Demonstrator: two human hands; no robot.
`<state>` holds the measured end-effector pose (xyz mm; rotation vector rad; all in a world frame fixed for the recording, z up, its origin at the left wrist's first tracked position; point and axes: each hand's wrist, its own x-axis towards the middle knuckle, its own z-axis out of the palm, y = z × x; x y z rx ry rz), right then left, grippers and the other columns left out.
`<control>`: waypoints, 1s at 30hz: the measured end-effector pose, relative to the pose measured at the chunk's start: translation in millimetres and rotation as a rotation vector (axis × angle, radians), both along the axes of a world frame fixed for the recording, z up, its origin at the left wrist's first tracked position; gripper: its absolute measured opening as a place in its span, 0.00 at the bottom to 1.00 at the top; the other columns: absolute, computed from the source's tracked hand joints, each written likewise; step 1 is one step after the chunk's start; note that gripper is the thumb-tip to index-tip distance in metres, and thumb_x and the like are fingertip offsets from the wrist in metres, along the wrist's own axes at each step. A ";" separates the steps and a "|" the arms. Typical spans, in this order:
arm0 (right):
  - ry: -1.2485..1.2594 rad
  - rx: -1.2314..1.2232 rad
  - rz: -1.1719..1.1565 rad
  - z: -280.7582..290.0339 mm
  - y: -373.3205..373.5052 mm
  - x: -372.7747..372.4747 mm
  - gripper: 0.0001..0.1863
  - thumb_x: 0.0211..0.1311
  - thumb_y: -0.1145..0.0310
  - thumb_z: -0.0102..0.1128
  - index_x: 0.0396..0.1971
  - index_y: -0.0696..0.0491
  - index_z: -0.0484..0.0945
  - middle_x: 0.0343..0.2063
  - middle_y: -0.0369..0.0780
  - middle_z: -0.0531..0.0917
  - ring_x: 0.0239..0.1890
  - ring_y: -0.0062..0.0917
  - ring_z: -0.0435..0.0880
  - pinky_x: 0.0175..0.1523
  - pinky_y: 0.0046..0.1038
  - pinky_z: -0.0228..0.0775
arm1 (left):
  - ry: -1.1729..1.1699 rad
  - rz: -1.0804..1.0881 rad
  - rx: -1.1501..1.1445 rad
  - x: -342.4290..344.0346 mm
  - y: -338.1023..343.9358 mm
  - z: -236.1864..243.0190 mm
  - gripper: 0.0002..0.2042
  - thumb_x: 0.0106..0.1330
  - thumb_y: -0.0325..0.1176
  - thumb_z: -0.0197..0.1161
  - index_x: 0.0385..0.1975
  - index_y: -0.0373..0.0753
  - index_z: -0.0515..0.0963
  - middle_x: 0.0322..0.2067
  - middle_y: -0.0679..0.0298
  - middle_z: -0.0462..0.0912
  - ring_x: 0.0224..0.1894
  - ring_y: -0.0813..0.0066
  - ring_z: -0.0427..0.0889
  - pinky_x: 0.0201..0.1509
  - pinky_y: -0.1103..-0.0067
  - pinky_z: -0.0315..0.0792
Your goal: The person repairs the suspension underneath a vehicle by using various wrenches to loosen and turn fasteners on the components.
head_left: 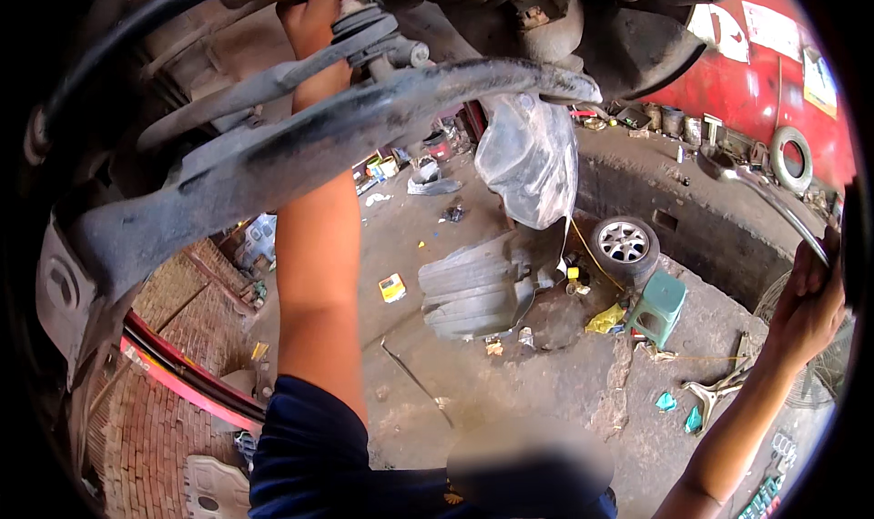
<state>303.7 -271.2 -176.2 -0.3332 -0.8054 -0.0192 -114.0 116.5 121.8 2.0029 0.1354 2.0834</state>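
My left hand (314, 16) reaches up among the car's underbody parts, beside a rubber-booted joint (362, 20). Its fingers are mostly hidden or cut off by the upper edge. A long dark suspension arm (264, 175) crosses in front of my left forearm, with a thinner grey link (246, 91) above it. Out at the far right, my right hand (806, 314) is closed round the handle of a shiny metal wrench (774, 200). The wrench's rounded head points up and left, apart from the car parts.
A torn plastic sheet (528, 159) hangs below the car. On the floor are a grey ribbed panel (478, 287), a wheel (625, 246), a green stool (659, 305), a yellow box (391, 288) and a thin rod (410, 373). A sunken pit (701, 232) runs along the right.
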 end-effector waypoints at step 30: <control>0.020 -0.560 0.068 -83.0 -26.9 -102.7 0.20 0.73 0.55 0.57 0.28 0.57 0.74 0.21 0.36 0.75 0.14 0.12 0.68 0.17 0.15 0.55 | 0.163 0.175 -0.179 -2.7 -4.0 14.5 0.31 0.64 0.58 0.67 0.57 0.39 0.75 0.24 0.61 0.82 0.26 0.81 0.78 0.31 0.81 0.70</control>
